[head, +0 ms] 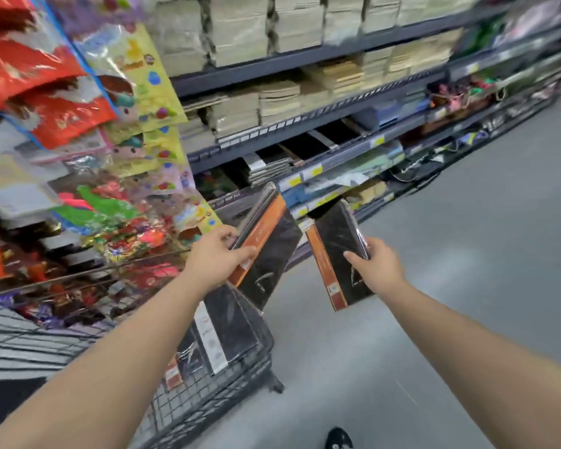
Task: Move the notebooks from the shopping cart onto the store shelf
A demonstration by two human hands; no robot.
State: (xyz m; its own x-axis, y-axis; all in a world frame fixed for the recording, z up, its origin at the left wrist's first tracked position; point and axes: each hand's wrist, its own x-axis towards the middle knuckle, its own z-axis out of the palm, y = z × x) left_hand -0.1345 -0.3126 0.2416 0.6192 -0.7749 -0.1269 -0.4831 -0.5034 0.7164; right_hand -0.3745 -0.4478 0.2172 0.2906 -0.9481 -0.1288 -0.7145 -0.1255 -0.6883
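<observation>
My left hand grips a black notebook with an orange spine, wrapped in clear film, above the front of the wire shopping cart. My right hand grips a second black notebook with an orange spine over the floor, to the right of the cart. More black notebooks stand upright inside the cart. The dark store shelf runs behind both hands, with black notebooks lying on one of its lower levels.
Colourful packets and bags hang on a rack at the left, over the cart. Stacks of tan paper goods fill the upper shelves. Grey floor stretches along the aisle to the right. A black shoe shows at the bottom.
</observation>
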